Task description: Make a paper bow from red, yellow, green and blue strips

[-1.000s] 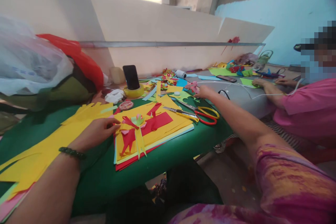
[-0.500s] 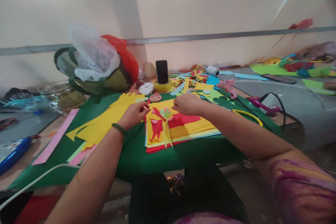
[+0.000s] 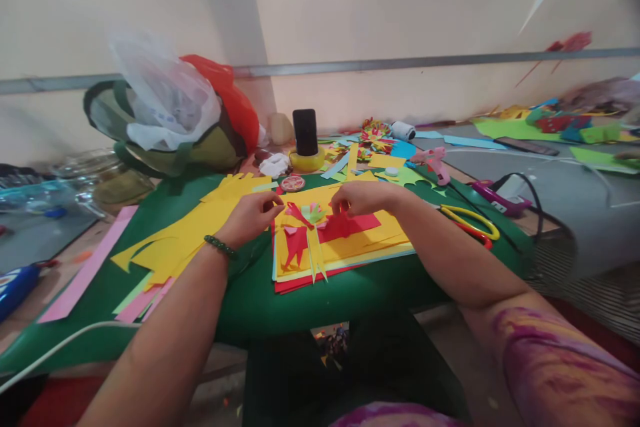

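Note:
Between my hands a paper flower (image 3: 313,213) with red, pink and green petals and yellow-green tails lies on a stack of coloured paper sheets (image 3: 365,250). My left hand (image 3: 253,215), a green bead bracelet at its wrist, is just left of the flower with its fingertips drawn together; anything between them is too small to make out. Over the right part of the stack, my right hand (image 3: 367,197) pinches a piece of red paper (image 3: 343,221), which stands up under the fingers. A red strip (image 3: 370,221) lies flat beside it.
A pink glue gun (image 3: 434,161) and yellow-handled scissors (image 3: 473,219) lie to the right. Yellow paper cutouts (image 3: 187,230) cover the left side of the green surface (image 3: 280,310). Behind stand a phone (image 3: 305,132) on a tape roll (image 3: 307,161) and a bag (image 3: 215,140).
My right hand has moved down onto the red paper, and a piece now rises under its fingers. My left hand stays beside the flower. The whole view has shifted slightly.

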Motion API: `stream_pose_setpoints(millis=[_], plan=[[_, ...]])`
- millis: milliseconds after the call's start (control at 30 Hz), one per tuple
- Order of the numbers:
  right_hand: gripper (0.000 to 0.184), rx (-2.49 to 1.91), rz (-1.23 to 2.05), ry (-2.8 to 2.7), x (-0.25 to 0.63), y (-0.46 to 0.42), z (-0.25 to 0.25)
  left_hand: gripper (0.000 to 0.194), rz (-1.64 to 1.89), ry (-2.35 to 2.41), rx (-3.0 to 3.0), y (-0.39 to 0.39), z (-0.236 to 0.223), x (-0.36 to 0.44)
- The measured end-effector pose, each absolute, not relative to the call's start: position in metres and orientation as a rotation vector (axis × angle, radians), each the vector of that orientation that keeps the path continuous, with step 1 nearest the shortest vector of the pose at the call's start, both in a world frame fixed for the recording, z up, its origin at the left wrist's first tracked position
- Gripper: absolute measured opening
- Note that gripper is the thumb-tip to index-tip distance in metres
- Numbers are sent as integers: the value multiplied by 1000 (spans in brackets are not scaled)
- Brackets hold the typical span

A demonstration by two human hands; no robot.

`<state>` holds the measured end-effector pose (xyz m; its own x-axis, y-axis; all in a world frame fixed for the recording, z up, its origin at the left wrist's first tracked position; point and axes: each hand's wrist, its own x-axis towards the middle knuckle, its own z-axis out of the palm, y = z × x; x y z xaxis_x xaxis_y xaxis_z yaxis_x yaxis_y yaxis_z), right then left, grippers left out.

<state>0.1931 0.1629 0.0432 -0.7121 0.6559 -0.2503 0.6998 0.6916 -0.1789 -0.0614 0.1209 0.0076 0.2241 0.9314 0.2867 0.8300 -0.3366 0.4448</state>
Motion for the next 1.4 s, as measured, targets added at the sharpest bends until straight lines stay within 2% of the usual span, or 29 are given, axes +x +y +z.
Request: stream_pose_setpoints(millis=[233, 333, 467, 633, 900, 1067, 1200, 1300, 1400], plan=[[18, 1031, -536, 2797, 197, 168, 39, 34, 798, 1633, 2276, 118, 10, -57], [15, 1133, -867, 2939, 203, 175, 41, 37, 904, 1572, 2186, 116, 11, -54], [23, 1469, -1428, 3106, 194, 180, 33, 49, 950, 1431, 2024, 110, 18, -45], [19, 1445, -1652, 3175, 155, 164, 12, 50, 979, 1315, 1769, 107, 17, -34], [10, 1373, -1783, 3108, 143, 158, 5, 42, 1164, 1333, 1541, 113, 13, -41], [20, 1449, -1967, 2849, 147, 162, 0, 39, 1267, 1399, 1456, 114, 15, -44], [14, 1455, -2161, 2793, 145, 160, 0, 33, 1306, 1415, 1384, 114, 16, -43], [6, 1450, -2097, 2844, 145, 159, 2, 30, 1349, 1407, 1350, 114, 18, -43], [7, 1376, -1814, 3009, 146, 160, 0, 28, 1345, 1416, 1349, 114, 18, -42]])
